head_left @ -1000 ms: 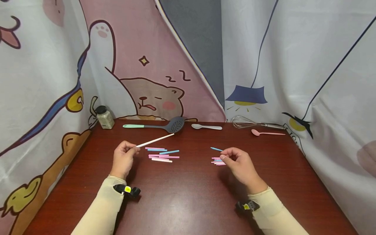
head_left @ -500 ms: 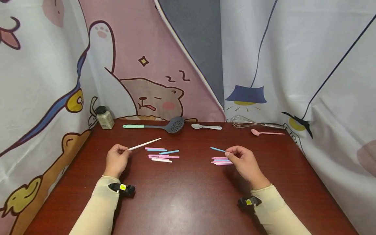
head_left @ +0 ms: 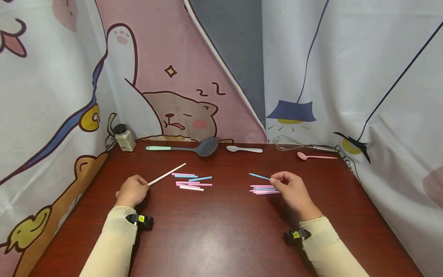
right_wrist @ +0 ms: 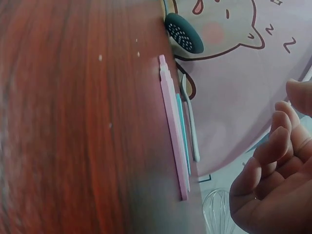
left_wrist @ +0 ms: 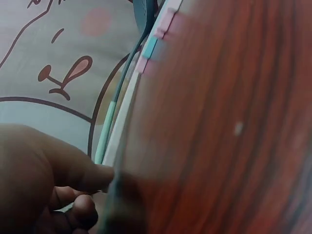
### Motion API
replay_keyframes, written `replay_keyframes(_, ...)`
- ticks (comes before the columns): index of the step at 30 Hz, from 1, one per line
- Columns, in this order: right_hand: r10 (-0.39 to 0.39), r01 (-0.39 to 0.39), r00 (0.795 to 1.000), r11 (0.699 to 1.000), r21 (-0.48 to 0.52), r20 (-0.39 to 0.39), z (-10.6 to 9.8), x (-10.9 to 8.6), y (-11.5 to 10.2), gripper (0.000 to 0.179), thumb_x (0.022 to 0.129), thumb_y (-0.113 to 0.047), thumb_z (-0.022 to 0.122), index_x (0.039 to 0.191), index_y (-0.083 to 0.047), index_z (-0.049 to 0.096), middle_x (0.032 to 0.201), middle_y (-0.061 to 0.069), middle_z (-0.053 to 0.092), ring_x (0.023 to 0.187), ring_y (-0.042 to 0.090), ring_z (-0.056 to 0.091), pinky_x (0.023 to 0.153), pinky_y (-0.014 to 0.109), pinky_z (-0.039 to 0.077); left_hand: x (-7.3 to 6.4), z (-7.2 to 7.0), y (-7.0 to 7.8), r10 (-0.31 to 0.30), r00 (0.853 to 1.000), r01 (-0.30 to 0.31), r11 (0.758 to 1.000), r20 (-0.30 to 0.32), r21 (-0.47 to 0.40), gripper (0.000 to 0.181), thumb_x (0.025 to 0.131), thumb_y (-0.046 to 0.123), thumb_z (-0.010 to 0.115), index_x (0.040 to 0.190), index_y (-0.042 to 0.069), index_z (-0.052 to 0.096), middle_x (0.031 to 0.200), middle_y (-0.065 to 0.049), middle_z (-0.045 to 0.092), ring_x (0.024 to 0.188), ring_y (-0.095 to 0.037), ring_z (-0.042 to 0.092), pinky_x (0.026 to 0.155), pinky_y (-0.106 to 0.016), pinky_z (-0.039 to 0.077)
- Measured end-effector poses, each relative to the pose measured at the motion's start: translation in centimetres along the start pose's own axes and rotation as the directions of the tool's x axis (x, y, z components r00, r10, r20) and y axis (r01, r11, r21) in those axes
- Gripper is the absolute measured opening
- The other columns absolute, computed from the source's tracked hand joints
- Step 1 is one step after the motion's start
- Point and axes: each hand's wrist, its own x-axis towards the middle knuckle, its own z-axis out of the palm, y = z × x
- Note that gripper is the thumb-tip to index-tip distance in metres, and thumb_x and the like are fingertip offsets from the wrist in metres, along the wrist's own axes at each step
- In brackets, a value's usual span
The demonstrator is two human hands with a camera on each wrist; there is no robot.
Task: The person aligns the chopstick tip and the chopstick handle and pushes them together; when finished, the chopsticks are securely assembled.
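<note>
Left grip (head_left: 132, 191) has drawn further out to the person's left, back of the hand now up where the thumb showed plainly earlier; white stick (head_left: 167, 174) goes with it, its far tip short of its reach in the oldest frame, its line swung steeper; left grip pinches the near end, seen in the left wrist view too; whether the far tip clears the bench (head_left: 214, 238), cannot tell.

Right grip (head_left: 295, 194) has eased a little rightward; blue stick (head_left: 258, 176) hardly shifts at its left tip, so more length shows past the fingers; by the head view, finger and thumb pinch its right end; right wrist view does not show that pinch.

Judgement: both sticks remain in handling, neither laid down; the white one seems kept apart from the left cluster (head_left: 194, 184).

Unchanged: left cluster; slotted spoon (head_left: 207, 147) and whisk (head_left: 306, 146) along the back; neat bundle (head_left: 263, 189), nearer the person than the blue stick, shows more as the hand moves off.
</note>
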Motion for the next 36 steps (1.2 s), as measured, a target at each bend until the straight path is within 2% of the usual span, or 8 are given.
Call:
replay_keyframes(11, 0.026, -0.016, 0.997, 0.991, -0.135, 0.074, -0.8, 0.7, 1.1, 0.016, 0.098, -0.015, 0.075, 0.105, 0.000, 0.075, 0.085, 0.005, 0.068, 0.074, 0.014, 0.053, 0.062, 0.027, 0.045, 0.0, -1.1, -0.5, 0.004, 0.998, -0.006, 0.999, 0.061, 0.043, 0.015, 0.093, 0.018, 0.064, 0.097, 0.003, 0.065, 0.097, -0.021, 0.069, 0.094, -0.041, 0.064, 0.084, -0.063, 0.032)
replay_keyframes(14, 0.025, -0.004, 0.993, 0.983, -0.184, 0.114, -1.0, 0.7, 1.4, 0.013, 0.096, -0.013, 0.076, 0.103, -0.002, 0.076, 0.082, 0.005, 0.067, 0.073, 0.014, 0.052, 0.062, 0.027, 0.044, 0.0, -0.7, -0.2, 0.049, 0.998, -0.050, 0.998, 0.028, 0.025, 0.018, 0.092, 0.018, 0.066, 0.103, 0.004, 0.065, 0.099, -0.020, 0.070, 0.094, -0.040, 0.065, 0.084, -0.063, 0.031)
replay_keyframes(16, 0.032, 0.000, 0.989, 0.976, -0.218, 0.145, -1.1, 0.7, 1.6, 0.011, 0.095, -0.013, 0.076, 0.101, -0.004, 0.076, 0.078, 0.003, 0.064, 0.070, 0.013, 0.052, 0.061, 0.027, 0.045, 0.1, -0.1, 0.3, 0.122, 0.993, -0.122, 0.993, -0.003, 0.001, 0.018, 0.093, 0.018, 0.068, 0.105, 0.005, 0.066, 0.098, -0.017, 0.071, 0.093, -0.038, 0.065, 0.084, -0.061, 0.032)
replay_keyframes(18, 0.038, 0.004, 0.984, 0.972, -0.233, 0.176, -1.2, 0.7, 1.8, 0.009, 0.095, -0.013, 0.077, 0.099, -0.005, 0.076, 0.074, 0.002, 0.061, 0.068, 0.013, 0.052, 0.060, 0.028, 0.044, -0.1, 0.6, 1.0, 0.222, 0.975, -0.223, 0.974, -0.018, -0.030, 0.016, 0.094, 0.016, 0.069, 0.107, 0.007, 0.068, 0.094, -0.013, 0.069, 0.090, -0.032, 0.064, 0.084, -0.056, 0.036)
replay_keyframes(21, 0.051, 0.003, 0.977, 0.968, -0.250, 0.209, -1.2, 0.8, 2.2, 0.007, 0.094, -0.012, 0.078, 0.097, -0.006, 0.076, 0.071, -0.001, 0.058, 0.066, 0.013, 0.051, 0.060, 0.028, 0.044, -0.6, 1.7, 2.6, 0.384, 0.923, -0.383, 0.919, -0.003, -0.097, 0.011, 0.095, 0.010, 0.071, 0.106, 0.009, 0.072, 0.088, -0.006, 0.064, 0.083, -0.023, 0.058, 0.078, -0.044, 0.041)
replay_keyframes(25, 0.069, -0.003, 0.968, 0.965, -0.263, 0.242, -1.3, 0.8, 2.4, 0.008, 0.093, -0.013, 0.080, 0.096, -0.007, 0.075, 0.072, -0.001, 0.056, 0.067, 0.013, 0.050, 0.061, 0.028, 0.042, -1.6, 3.1, 4.3, 0.500, 0.864, -0.483, 0.858, 0.068, -0.175, 0.013, 0.096, 0.005, 0.073, 0.108, 0.010, 0.075, 0.091, -0.003, 0.066, 0.085, -0.019, 0.057, 0.077, -0.039, 0.047)
replay_keyframes(31, 0.098, -0.018, 0.955, 0.961, -0.276, 0.279, -1.6, 0.9, 2.5, 0.008, 0.092, -0.013, 0.080, 0.097, -0.008, 0.075, 0.073, 0.000, 0.056, 0.067, 0.014, 0.049, 0.060, 0.028, 0.040, -2.0, 4.4, 4.9, 0.554, 0.821, -0.526, 0.827, 0.137, -0.199, 0.017, 0.099, 0.005, 0.069, 0.112, 0.010, 0.077, 0.112, -0.005, 0.076, 0.107, -0.024, 0.068, 0.095, -0.049, 0.053)
replay_keyframes(36, 0.107, -0.019, 0.946, 0.961, -0.276, 0.305, -1.8, 0.9, 2.5, 0.010, 0.092, -0.012, 0.080, 0.100, -0.007, 0.075, 0.072, 0.000, 0.055, 0.067, 0.015, 0.049, 0.059, 0.029, 0.040, -2.0, 4.5, 4.7, 0.553, 0.818, -0.526, 0.831, 0.157, -0.182, 0.020, 0.099, 0.005, 0.069, 0.117, 0.010, 0.078, 0.117, -0.007, 0.077, 0.115, -0.029, 0.069, 0.100, -0.053, 0.052)
